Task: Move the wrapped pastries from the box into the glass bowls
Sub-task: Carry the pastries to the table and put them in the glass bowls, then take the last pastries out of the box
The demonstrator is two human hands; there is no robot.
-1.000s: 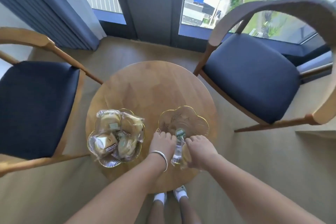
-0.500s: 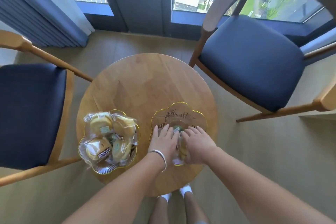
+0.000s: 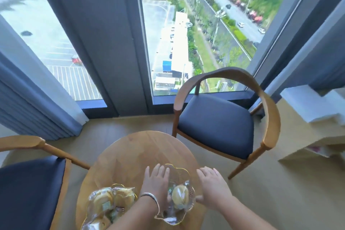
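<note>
Two gold-rimmed glass bowls stand on a small round wooden table (image 3: 130, 155). The left bowl (image 3: 128, 188) is heaped with several wrapped yellow pastries (image 3: 106, 203). In the right bowl (image 3: 179, 172) lies one wrapped pastry (image 3: 180, 195). My left hand (image 3: 155, 183), a bracelet on its wrist, hovers flat over that bowl's left side with fingers spread. My right hand (image 3: 212, 186) is held flat just right of the bowl, fingers apart. Neither hand holds anything. No box is in view.
A wooden armchair with a dark seat (image 3: 220, 127) stands right of the table, and another (image 3: 28, 188) to its left. Tall windows (image 3: 196, 43) and blue curtains (image 3: 33, 114) lie beyond. A pale low shelf (image 3: 317, 136) sits at far right.
Both hands let go of the wrapped pastry, which now lies in the right bowl, and they spread apart. The camera tilted up toward the windows.
</note>
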